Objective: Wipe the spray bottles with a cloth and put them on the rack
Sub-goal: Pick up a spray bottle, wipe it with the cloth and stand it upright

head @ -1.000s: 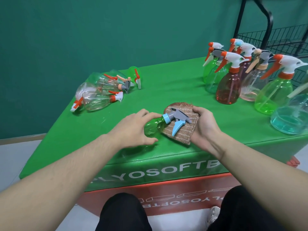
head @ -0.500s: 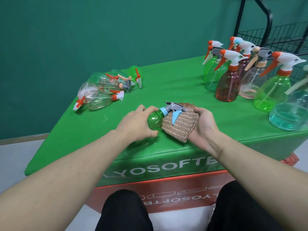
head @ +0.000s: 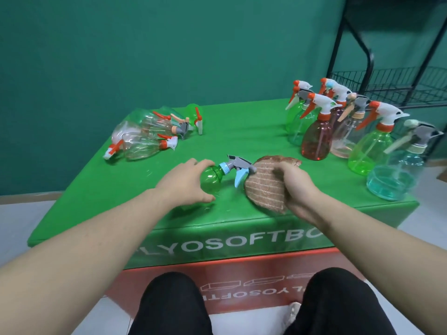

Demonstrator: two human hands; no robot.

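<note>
My left hand (head: 186,183) grips a small green spray bottle (head: 212,177) lying sideways just above the green table (head: 242,139). Its grey nozzle head with a light blue trigger (head: 239,166) points right. My right hand (head: 296,187) holds a folded brown striped cloth (head: 263,189) right beside the nozzle tip, touching or nearly touching it. Several unwiped-looking bottles (head: 145,139) lie in a pile at the table's back left. Several upright coloured bottles (head: 338,131) stand at the back right. The black wire rack (head: 391,83) stands behind them.
A pink upright bottle (head: 315,139) is the nearest one to the cloth. A large teal bottle (head: 396,175) stands at the table's right edge. My knees (head: 174,308) are below the table's front edge with white lettering.
The cloth has slid off the nozzle head to its right, so the trigger and nozzle are now uncovered. My left hand still grips the bottle's body.
</note>
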